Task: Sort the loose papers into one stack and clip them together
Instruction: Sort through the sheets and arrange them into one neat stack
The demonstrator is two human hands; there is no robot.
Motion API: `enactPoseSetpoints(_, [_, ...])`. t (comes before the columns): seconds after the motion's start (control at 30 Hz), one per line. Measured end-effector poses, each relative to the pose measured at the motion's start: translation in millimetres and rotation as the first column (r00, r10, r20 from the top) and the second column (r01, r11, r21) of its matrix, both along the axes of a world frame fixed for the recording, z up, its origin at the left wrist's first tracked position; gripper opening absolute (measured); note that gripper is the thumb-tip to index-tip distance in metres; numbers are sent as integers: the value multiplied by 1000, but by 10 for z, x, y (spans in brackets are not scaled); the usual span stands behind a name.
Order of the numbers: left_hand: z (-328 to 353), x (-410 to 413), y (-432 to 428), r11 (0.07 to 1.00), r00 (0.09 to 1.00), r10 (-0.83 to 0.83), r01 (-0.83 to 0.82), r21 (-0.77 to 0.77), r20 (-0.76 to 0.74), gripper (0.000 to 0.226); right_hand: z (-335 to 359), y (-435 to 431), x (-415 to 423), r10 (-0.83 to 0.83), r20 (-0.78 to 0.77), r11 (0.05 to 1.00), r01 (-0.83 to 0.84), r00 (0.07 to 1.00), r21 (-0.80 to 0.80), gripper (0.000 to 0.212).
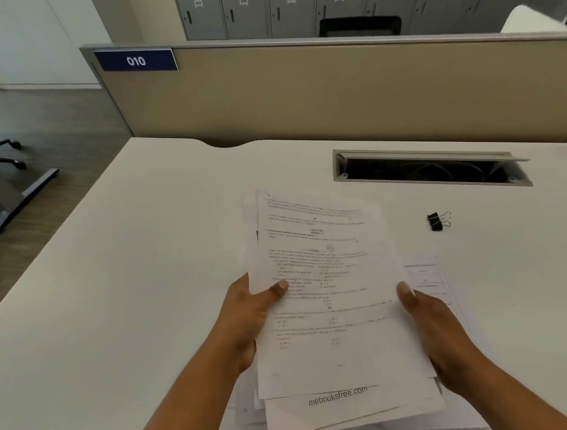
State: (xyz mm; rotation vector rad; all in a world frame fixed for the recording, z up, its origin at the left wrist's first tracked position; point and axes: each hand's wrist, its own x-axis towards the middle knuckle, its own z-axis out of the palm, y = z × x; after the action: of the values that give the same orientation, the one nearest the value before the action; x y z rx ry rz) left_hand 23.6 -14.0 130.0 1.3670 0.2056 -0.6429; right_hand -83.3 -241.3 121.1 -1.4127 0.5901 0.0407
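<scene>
I hold an uneven stack of printed white papers [329, 299] above the white desk [129, 295], sheets fanned and misaligned at the bottom. My left hand [249, 314] grips its left edge, thumb on top. My right hand [437, 328] grips the right edge, thumb on the top sheet. More sheets [433, 282] lie flat on the desk to the right, partly hidden under the stack and my right hand. A black binder clip [438, 221] with silver handles lies on the desk, beyond and right of the stack.
An open cable tray slot [431, 169] is set into the desk at the back right. A beige partition [333, 92] with a blue "010" label [136, 60] stands behind the desk. A chair base [2, 155] is on the floor at left.
</scene>
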Motion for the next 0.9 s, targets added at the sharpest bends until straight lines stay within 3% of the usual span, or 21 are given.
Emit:
enactPoseSetpoints(0.1, [76,7,-78,1000,989,16,-15,-2,148,30,47,-52,54,41,112,997,-34,993,-62,70])
enactPoseSetpoints(0.23, [221,43,-180,996,873,47,-77,42,486,36,225,-118,216,20,286,991,19,958,-133,28])
enactPoseSetpoints(0.3, [259,66,-206,995,825,51,-89,42,562,41,312,-125,279,54,373,982,18,926,-186,33])
enactPoseSetpoints(0.37, [270,81,-221,995,815,74,-103,18,575,44,415,-89,312,94,431,972,10,897,-234,41])
enactPoseSetpoints(0.53, [215,92,-238,999,813,40,-32,-24,581,29,385,-65,318,152,454,971,-48,878,-234,47])
enactPoseSetpoints(0.77, [117,93,-277,999,842,5,-30,37,540,25,209,-102,289,137,403,972,-45,905,-230,45])
enactPoseSetpoints(0.9, [149,70,-236,997,770,-31,-20,73,638,28,245,-117,261,151,449,954,-11,881,-300,48])
